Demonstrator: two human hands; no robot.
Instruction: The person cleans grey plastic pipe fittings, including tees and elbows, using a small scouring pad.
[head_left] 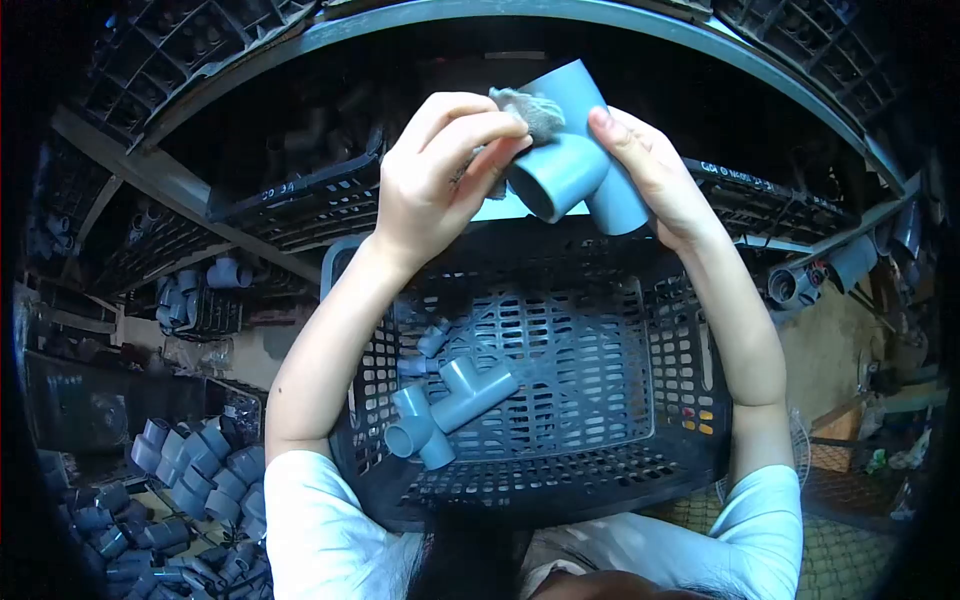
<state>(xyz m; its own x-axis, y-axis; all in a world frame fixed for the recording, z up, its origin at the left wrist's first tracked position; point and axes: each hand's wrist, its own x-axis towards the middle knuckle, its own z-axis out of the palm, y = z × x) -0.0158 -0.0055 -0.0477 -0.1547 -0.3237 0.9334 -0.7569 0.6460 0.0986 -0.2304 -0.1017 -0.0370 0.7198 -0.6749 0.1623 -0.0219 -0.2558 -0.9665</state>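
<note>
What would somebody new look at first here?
Probably the big blue-grey pipe fitting high in the middle, held by the right hand while the left hand pinches a rag. Below sits a black basket with smaller fittings inside; another pile fills the lower left.

Smooth plastic pipe tee (572, 168), rough matt cloth (540, 115).
The pipe tee has a soft satin sheen, while the cloth looks fuzzy and crumpled; the crate (565, 350) is moulded plastic, the fittings (480, 395) inside glossy plastic, and the shelf beam (440, 14) dull metal.
</note>
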